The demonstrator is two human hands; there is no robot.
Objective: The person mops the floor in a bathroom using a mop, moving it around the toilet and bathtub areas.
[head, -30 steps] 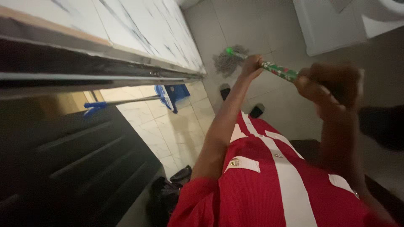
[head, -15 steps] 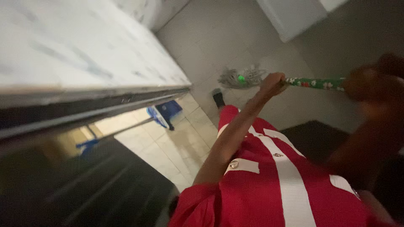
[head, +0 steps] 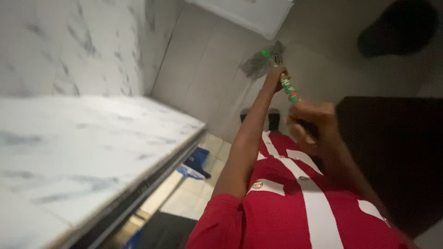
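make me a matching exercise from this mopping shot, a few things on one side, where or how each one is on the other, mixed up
Things:
1. left hand
2. right hand
3. mop head
4. blue dustpan

Places:
a. on the tiled floor, under the marble counter's edge
b. grips the green mop handle low, next to the strings
c. grey strings spread on the floor, far end of the handle
d. grips the handle's near end

Pairs: 1-b, 2-d, 3-c, 4-a

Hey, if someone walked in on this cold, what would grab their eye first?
Probably the red top with white stripes filling the bottom of the view. Above it, both hands grip a green patterned mop handle: the left hand further down it, the right hand nearer the camera. The grey stringy mop head rests on the pale tiled floor, with a white marbled counter on the left.
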